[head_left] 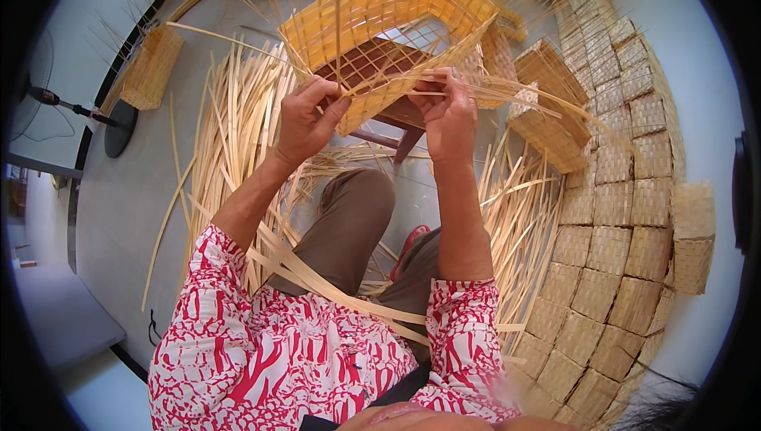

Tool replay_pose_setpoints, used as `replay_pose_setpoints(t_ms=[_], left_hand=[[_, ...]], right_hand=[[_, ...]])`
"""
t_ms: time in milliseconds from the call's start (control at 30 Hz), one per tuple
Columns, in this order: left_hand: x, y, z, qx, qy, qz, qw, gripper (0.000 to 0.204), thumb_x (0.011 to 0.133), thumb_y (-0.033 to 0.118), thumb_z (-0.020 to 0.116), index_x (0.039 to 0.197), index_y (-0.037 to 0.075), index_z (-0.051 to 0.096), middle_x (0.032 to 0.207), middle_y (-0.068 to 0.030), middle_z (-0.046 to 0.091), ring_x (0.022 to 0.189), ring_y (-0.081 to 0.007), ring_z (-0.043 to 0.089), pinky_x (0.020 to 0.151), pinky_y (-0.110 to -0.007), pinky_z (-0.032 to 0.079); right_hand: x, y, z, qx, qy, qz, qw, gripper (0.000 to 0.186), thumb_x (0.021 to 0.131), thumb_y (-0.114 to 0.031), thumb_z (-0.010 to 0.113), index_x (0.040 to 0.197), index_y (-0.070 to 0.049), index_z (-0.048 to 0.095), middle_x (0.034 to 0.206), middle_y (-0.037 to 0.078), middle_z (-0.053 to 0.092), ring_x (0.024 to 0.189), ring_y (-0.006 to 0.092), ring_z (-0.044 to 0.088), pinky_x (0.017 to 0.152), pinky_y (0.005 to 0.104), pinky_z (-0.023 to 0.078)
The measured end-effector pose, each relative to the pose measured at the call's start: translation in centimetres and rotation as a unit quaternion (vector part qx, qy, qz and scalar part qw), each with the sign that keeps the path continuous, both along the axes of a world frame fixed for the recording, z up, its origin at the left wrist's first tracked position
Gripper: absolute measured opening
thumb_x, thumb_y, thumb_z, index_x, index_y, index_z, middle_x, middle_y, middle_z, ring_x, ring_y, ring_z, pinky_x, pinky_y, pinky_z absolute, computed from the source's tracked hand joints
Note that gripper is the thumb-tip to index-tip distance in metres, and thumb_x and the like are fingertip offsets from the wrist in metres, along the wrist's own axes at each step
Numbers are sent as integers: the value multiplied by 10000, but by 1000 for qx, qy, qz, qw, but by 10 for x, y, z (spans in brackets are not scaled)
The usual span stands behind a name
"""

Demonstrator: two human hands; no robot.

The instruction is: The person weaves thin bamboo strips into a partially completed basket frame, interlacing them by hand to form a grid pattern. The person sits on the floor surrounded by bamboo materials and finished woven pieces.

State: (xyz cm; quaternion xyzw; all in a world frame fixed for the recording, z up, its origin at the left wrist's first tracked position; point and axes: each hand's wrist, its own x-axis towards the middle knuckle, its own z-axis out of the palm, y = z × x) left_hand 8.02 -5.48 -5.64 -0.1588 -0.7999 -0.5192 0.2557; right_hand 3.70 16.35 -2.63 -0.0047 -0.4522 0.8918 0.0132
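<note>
A half-woven bamboo basket [357, 11], yellow with an open lattice bottom, lies tilted in front of me on a dark wooden stool [361, 65]. Upright strips stick out past its far left corner. My left hand [311, 118] pinches the basket's near left corner, thumb and fingers closed at the rim beside an upright strip. Along the near rim, my right hand [449, 118] is closed around several thin bamboo strips [547, 98], whose long ends trail off to the right. Its fingertips are close to the weave; their exact grip is partly hidden.
Loose bamboo strips [238, 114] heap up on the floor at left, with more [519, 225] by my right leg. Finished woven boxes [602, 249] stack along the right wall. Woven boxes [551, 126] stand beyond my right hand. A fan base [120, 131] stands far left.
</note>
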Motion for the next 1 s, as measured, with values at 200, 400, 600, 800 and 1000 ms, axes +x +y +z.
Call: replay_pose_setpoints(t_ms=[200, 400, 600, 800, 1000], left_hand=[[-4, -8, 12, -44, -40, -35, 998, 143, 859, 69, 814, 881, 1, 691, 806, -57, 641, 652, -105, 624, 594, -252, 502], [-22, -29, 34, -171, -96, -91, 976, 195, 846, 173, 845, 840, 22, 722, 745, -37, 686, 626, -101, 631, 573, -255, 502], [-37, -80, 38, -124, -138, -105, 977, 112, 902, 113, 795, 948, 25, 744, 878, -21, 694, 619, -41, 574, 541, -219, 446], [-22, -89, 11, 15, -119, -37, 992, 50, 933, 22, 719, 977, 5, 736, 1022, 8, 677, 680, 11, 511, 587, -179, 411], [-20, -79, 8, 40, -95, -36, 994, 16, 912, 8, 730, 914, -6, 738, 998, -4, 678, 699, -1, 511, 594, -183, 408]], right_hand=[[8, 11, -11, -47, 9, 16, 999, 258, 1067, -269, 535, 1097, -37, 642, 1029, 66, 639, 906, 165, 641, 809, 350, 576], [16, 11, -4, 166, 221, 75, 958, 491, 981, -356, 728, 1288, 11, 616, 1134, 53, 618, 984, 114, 587, 864, 283, 531], [-10, 14, -37, 155, -1, 95, 983, 386, 1013, -322, 684, 1309, -80, 627, 997, 25, 702, 782, 90, 654, 721, 267, 581], [-35, 15, -43, -89, -75, 91, 989, 291, 1044, -205, 627, 1301, -69, 625, 924, 29, 675, 744, 117, 646, 678, 301, 581], [-46, 25, -52, -117, -8, 77, 990, 199, 1049, -143, 604, 1193, -33, 686, 910, 32, 668, 769, 126, 645, 713, 310, 586]])
